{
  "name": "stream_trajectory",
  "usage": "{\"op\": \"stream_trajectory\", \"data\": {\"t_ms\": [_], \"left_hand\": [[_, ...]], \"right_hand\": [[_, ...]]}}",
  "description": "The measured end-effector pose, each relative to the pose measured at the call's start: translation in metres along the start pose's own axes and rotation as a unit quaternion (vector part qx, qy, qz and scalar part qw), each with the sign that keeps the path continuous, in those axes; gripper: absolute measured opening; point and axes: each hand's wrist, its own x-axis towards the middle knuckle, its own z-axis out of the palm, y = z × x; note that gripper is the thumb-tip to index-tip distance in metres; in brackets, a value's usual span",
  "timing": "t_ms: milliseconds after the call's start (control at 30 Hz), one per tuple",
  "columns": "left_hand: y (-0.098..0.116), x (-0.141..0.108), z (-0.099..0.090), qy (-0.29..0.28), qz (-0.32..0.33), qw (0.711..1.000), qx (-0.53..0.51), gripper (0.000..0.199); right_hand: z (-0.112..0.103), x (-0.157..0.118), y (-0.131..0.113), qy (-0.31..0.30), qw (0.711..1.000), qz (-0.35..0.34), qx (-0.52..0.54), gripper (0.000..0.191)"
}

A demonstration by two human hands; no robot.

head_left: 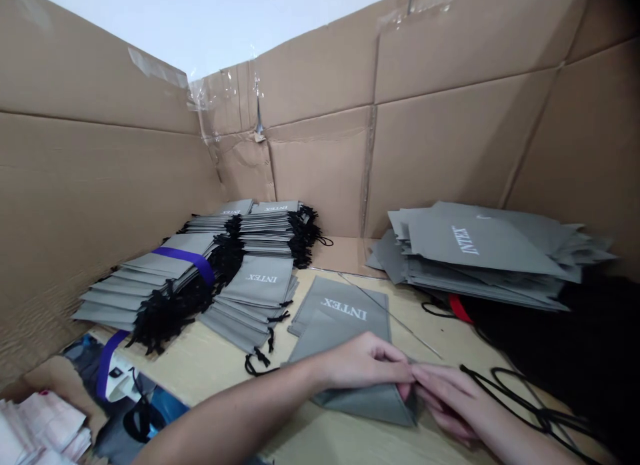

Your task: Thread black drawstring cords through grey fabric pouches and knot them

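Left hand and right hand meet at the near right corner of a grey INTEX drawstring pouch, fingers of both pinching its folded edge, the pouch lying flat on a pale wooden board mid-scene. Black drawstring cord lies just right of the right hand, a loose pile of grey pouches sits far right, and banded stacks of pouches sit far left against cardboard walls.
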Motion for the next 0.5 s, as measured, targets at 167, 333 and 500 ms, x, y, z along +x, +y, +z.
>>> {"op": "stream_trajectory", "data": {"t_ms": [167,333,500], "left_hand": [[0.006,0.002,-0.001,-0.076,0.015,0.997,-0.014,0.054],[0.009,0.003,0.004,-0.118,-0.010,0.993,-0.025,0.057],[0.009,0.001,0.007,-0.127,-0.029,0.991,-0.025,0.059]], "right_hand": [[0.004,-0.014,-0.015,-0.023,0.990,0.016,0.139,0.046],[-0.002,-0.020,-0.011,-0.100,0.973,0.050,0.202,0.044],[-0.007,-0.020,-0.003,-0.093,0.969,0.105,0.204,0.044]]}}
